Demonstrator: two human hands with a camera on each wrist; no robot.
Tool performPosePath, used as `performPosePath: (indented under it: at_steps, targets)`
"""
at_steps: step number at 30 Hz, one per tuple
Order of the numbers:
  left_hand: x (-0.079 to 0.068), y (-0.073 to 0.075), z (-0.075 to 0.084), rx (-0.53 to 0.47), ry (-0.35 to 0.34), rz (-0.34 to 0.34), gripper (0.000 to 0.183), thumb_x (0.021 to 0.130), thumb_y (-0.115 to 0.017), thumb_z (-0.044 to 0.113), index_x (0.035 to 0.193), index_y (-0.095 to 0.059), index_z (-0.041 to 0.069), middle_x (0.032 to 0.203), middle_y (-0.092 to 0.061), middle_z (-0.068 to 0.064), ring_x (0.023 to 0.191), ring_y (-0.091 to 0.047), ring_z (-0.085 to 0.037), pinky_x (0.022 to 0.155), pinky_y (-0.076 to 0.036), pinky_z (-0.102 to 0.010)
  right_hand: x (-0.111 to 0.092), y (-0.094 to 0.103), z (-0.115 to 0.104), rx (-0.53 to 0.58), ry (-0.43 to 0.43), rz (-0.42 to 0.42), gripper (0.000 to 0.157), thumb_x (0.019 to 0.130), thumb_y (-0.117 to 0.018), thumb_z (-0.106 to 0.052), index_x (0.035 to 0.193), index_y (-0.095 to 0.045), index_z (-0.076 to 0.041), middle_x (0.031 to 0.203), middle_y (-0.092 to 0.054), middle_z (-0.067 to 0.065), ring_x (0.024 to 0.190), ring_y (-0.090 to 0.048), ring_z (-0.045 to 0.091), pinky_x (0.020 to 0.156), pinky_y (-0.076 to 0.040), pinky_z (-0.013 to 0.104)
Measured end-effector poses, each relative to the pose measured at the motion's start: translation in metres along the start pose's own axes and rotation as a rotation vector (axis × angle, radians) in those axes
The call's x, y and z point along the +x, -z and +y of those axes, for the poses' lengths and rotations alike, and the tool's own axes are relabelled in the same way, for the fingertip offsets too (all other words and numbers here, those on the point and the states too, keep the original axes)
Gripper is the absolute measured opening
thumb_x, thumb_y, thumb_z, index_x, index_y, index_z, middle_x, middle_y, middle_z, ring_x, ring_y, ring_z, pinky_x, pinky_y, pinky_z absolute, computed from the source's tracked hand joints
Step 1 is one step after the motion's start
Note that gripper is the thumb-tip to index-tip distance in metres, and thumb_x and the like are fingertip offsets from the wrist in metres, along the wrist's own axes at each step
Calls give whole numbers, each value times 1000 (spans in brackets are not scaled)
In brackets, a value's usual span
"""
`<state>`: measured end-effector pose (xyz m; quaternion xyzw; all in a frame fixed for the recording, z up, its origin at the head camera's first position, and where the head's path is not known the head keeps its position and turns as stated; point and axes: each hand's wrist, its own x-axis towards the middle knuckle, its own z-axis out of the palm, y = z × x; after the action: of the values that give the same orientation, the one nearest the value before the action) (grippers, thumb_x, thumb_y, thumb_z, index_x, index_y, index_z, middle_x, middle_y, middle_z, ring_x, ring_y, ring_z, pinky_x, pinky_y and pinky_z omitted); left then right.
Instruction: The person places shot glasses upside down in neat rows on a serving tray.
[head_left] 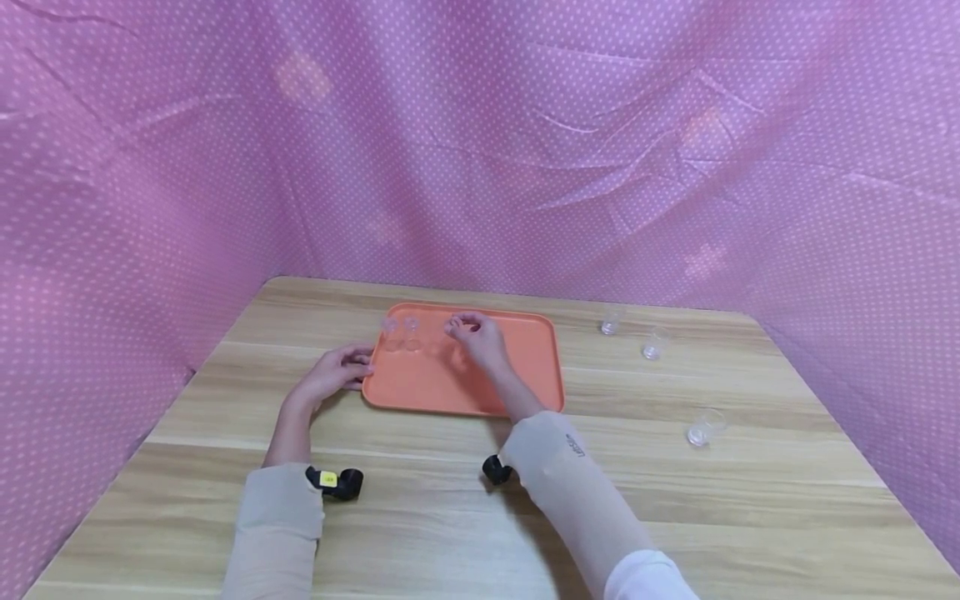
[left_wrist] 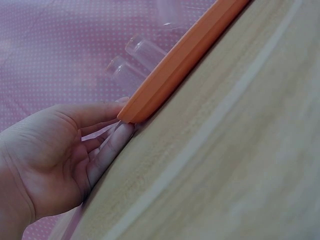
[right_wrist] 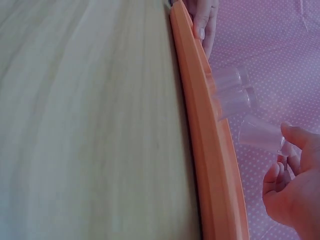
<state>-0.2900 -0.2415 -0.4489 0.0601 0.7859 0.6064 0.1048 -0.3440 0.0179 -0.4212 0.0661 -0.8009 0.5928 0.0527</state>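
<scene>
An orange tray (head_left: pixel 450 392) lies on the wooden table. My left hand (head_left: pixel 337 371) holds the tray's left edge, thumb and fingers at the rim in the left wrist view. Two clear plastic cups (left_wrist: pixel 125 75) stand side by side at the tray's back left, also visible as see-through cups (right_wrist: pixel 236 102) in the right wrist view. Over the back middle of the tray, my right hand (head_left: pixel 480 342) pinches a third clear cup (right_wrist: pixel 260 134) by one end between thumb and fingers. That cup is tilted and hangs beside the standing pair, apart from them.
Three more clear cups stand on the table right of the tray: one cup (head_left: pixel 610 323) at the back, another cup (head_left: pixel 654 346) a little nearer, and a cup (head_left: pixel 702 429) closer to the front. A pink dotted cloth (head_left: pixel 480 150) hangs behind and beside the table (head_left: pixel 420 517).
</scene>
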Motion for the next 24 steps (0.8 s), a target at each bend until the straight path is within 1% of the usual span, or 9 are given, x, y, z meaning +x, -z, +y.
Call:
performPosePath:
  at_steps: [2,5,9,12,17,24]
  targets:
    - [1,0,0,1,1,5,51,92,-52,4,137,-32,-9,115,-45,-24,88,-56,-17,76,-53,-29,1,-2,0,21,1,9,23,79,-73,-16,100,-69,-4,89,-63,2,76,-46,13,59,-39,21]
    - [1,0,-1,5,3,10,50,92,-52,4,136,-33,-8,113,-46,-23,87,-56,-16,75,-53,-29,4,-5,2,42,2,10,24,78,-73,-14,101,-70,-5,89,-64,2,73,-46,12,57,-39,20]
    - [2,0,-2,-2,8,12,50,92,-52,3,136,-33,-8,112,-46,-22,86,-56,-15,75,-53,-29,7,-10,3,61,17,-13,25,78,-72,-9,103,-69,-2,90,-65,6,66,-46,10,52,-39,18]
    - [1,0,-2,-2,8,5,50,92,-52,3,137,-32,-8,113,-45,-22,88,-56,-16,76,-53,-29,8,-13,2,71,30,-38,25,79,-71,-6,103,-68,0,94,-65,10,65,-46,9,51,-38,17]
    - [0,0,-1,3,6,-1,51,92,-53,5,136,-33,-8,115,-46,-24,91,-56,-20,77,-52,-30,9,-19,-1,63,47,-65,25,79,-69,-2,104,-67,2,93,-65,13,64,-46,9,51,-39,16]
    - [1,-1,0,9,15,11,50,92,-53,5,136,-34,-6,115,-46,-23,91,-56,-20,77,-53,-31,11,-26,0,53,63,-87,25,80,-69,-2,104,-67,2,91,-65,12,64,-46,8,52,-39,16]
